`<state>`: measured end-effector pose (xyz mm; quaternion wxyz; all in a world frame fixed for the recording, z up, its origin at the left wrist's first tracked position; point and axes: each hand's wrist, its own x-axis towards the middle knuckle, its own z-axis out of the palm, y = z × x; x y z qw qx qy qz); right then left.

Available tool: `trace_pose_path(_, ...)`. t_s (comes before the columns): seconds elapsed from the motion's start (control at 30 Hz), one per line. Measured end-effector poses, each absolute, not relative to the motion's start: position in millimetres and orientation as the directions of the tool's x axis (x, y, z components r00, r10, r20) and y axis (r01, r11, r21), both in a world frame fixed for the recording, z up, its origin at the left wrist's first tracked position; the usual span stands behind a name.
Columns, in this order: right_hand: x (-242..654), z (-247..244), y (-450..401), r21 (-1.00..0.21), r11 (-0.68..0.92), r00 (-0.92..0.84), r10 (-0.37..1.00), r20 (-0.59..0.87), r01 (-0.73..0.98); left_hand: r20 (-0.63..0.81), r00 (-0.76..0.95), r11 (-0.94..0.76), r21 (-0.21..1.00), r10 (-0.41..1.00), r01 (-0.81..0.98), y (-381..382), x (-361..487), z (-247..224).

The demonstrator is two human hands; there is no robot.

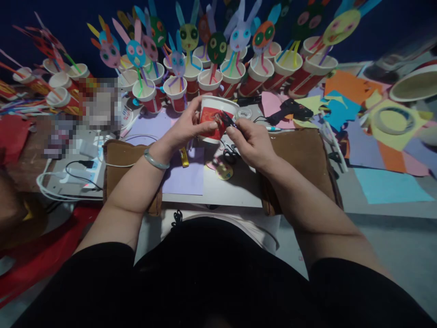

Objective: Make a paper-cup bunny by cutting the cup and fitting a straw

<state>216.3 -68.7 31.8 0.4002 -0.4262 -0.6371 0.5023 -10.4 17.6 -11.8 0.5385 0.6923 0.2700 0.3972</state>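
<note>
A red and white paper cup (209, 119) is tilted in my left hand (191, 124), whose fingers and thumb wrap its left side. My right hand (251, 142) is closed on a small dark tool (228, 120), its tip against the cup's front. The tool's exact kind is hard to make out. Below the cup lie black-handled scissors (229, 154) and a yellow paper face with pink parts (224, 171). A small yellow item (184, 157) rests on the purple paper (191, 180).
Cups with paper animal faces on bent straws (217, 48) stand along the back. Brown cushions (294, 159) lie under both forearms. Coloured paper (370, 146) and a tape roll (392, 121) are at right. A power strip (97, 164) with cables sits at left.
</note>
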Motion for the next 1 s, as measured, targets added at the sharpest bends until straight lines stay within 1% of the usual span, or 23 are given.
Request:
trace_pose_path(0.1,217,30,-68,-0.997,-0.009,-0.435,0.899,-0.043,0.080,0.283,0.522,-0.293,0.954,0.804,-0.066,18,-9,-13)
trace_pose_path(0.17,217,29,-67,-0.997,-0.005,-0.422,0.906,-0.035,0.072,0.300,0.500,-0.312,0.948,0.812,-0.061,17,-8,-15)
trace_pose_path(0.27,217,28,-67,-0.995,0.061,-0.334,0.942,0.030,0.083,0.319,0.471,-0.348,0.937,0.823,-0.026,17,-5,-21)
trace_pose_path(0.3,217,27,-68,-0.995,0.058,-0.335,0.942,0.027,0.083,0.327,0.464,-0.363,0.932,0.823,-0.013,16,-4,-23)
trace_pose_path(0.4,218,25,-68,-0.999,0.002,-0.410,0.912,-0.016,0.044,0.346,0.450,-0.391,0.921,0.823,0.007,16,-1,-28)
trace_pose_path(0.47,218,24,-68,-1.000,0.000,-0.434,0.901,-0.005,0.012,0.348,0.445,-0.389,0.921,0.825,0.002,15,1,-30)
trace_pose_path(0.57,219,24,-68,-0.995,0.087,-0.404,0.913,0.062,0.044,0.345,0.430,-0.379,0.925,0.834,-0.008,12,3,-30)
trace_pose_path(0.63,219,24,-67,-0.970,0.195,-0.341,0.930,0.135,0.148,0.344,0.414,-0.370,0.929,0.843,-0.019,10,3,-28)
trace_pose_path(0.73,219,21,-63,-0.872,0.358,-0.244,0.926,0.287,0.333,0.324,0.402,-0.336,0.941,0.856,-0.042,7,2,-22)
trace_pose_path(0.8,219,18,-60,-0.806,0.429,-0.233,0.902,0.363,0.408,0.290,0.405,-0.296,0.954,0.867,-0.049,4,2,-17)
trace_pose_path(0.9,220,14,-56,-0.748,0.476,-0.243,0.879,0.409,0.462,0.251,0.413,-0.249,0.967,0.876,-0.060,-1,3,-10)
trace_pose_path(1.0,220,13,-55,-0.734,0.491,-0.256,0.871,0.419,0.468,0.238,0.414,-0.227,0.971,0.879,-0.078,-2,4,-7)
